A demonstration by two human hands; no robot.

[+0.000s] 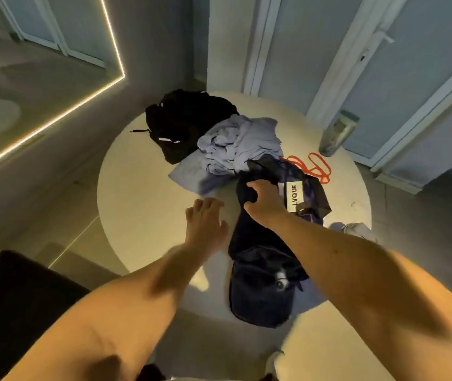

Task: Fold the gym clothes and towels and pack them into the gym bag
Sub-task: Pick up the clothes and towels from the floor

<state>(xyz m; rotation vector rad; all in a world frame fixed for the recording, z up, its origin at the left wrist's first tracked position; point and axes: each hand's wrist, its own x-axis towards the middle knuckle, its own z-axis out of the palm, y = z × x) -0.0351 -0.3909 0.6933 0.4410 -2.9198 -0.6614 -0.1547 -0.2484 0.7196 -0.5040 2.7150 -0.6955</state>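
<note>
The table (136, 193) is round and holds everything. By my reading the task is barely begun, since nothing here looks folded or packed.

The bag (260, 292) lies near right, its near end overhanging the table edge. A black heap (186, 119) sits far left, and a pale blue heap (241, 144) lies crumpled just right of it, touching it.

The right hand (266, 199) grips a navy cloth (242, 192) that runs down to the bag; whether it is a separate garment I cannot tell. Beside it is a dark labelled pouch (310, 193).

An orange band (318, 166) and a bottle (334, 136) stand far right, and a white item (356, 229) lies at the right rim.

The left hand (205, 224) hovers with fingers spread, holding nothing, over the bare left half, which looks the best room for folding.
</note>
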